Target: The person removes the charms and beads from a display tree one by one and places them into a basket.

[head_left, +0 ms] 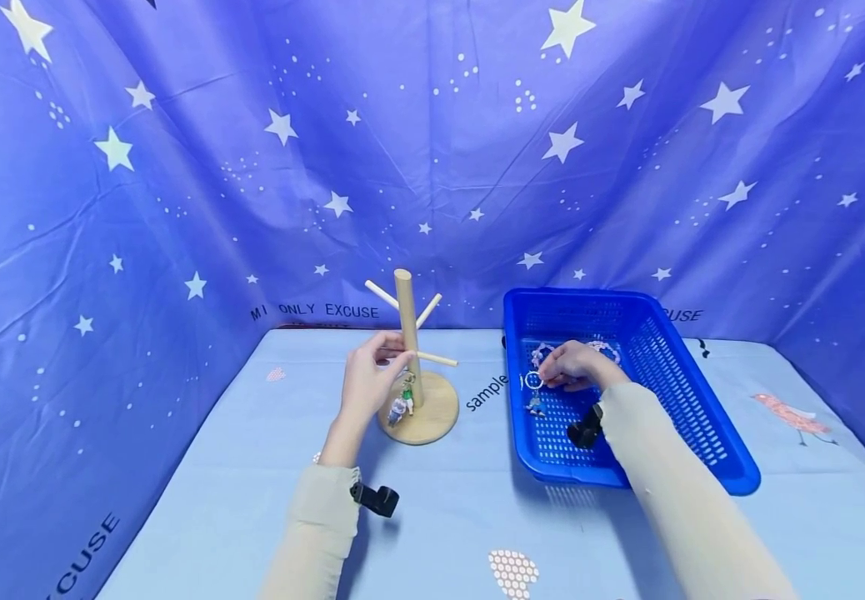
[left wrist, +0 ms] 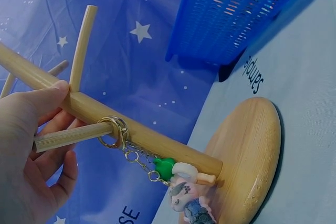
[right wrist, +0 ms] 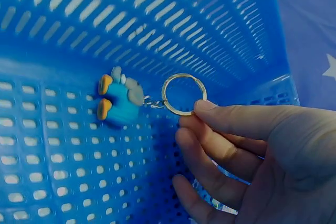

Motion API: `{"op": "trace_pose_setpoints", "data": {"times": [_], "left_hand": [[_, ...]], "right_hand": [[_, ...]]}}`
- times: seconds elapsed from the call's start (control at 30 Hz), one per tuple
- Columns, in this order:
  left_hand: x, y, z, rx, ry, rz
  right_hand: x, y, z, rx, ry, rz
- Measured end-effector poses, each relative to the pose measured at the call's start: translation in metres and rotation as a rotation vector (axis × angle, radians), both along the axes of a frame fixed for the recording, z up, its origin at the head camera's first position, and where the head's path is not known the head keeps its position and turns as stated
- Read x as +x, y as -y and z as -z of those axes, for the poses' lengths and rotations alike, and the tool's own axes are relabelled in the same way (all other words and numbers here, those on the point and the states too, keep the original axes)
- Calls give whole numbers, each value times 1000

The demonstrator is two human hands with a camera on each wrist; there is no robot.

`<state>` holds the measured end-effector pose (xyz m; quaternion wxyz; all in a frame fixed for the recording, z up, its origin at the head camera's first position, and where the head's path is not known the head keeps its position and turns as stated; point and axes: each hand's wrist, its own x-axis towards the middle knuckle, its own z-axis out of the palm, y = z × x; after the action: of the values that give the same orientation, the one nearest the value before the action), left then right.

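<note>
In the head view my left hand (head_left: 369,379) holds the upright post of a wooden peg stand (head_left: 406,304), its thumb against the post near a peg in the left wrist view. Two rings circle a lower peg there, and a keychain with a pale figure (left wrist: 184,195) and a green charm (left wrist: 165,168) dangles from them beside the post. Inside the blue basket (head_left: 702,408), my right hand (head_left: 581,363) pinches the metal ring of another keychain between thumb and forefinger. Its blue figure (right wrist: 122,102) with orange feet hangs from a short chain.
More pinkish keychains or rings (head_left: 607,350) lie in the basket around the right hand, partly hidden by it. The stand's round base (head_left: 432,421) rests on a light blue cloth (head_left: 432,525), left of the basket. A starry purple curtain (head_left: 432,150) encloses the back and sides.
</note>
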<state>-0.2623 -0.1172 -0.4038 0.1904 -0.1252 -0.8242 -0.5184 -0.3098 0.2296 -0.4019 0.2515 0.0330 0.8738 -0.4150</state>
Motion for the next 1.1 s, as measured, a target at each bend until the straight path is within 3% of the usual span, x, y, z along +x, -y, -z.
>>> {"op": "trace_pose_setpoints", "data": {"times": [0.23,0.5,0.83,1.1], "left_hand": [[1,-1,-2,1,-4,4],[2,-2,-3,-8,-10,6],[2,0,-2,-8,2,-4],[1,0,-1,-12,9,-7]], "right_hand": [[0,-4,3,22,14,25],[1,-5,-2,9,-41,22],[8,3,-18,-95,-169,3],[20,12,-38,-149,-217,-9]]}}
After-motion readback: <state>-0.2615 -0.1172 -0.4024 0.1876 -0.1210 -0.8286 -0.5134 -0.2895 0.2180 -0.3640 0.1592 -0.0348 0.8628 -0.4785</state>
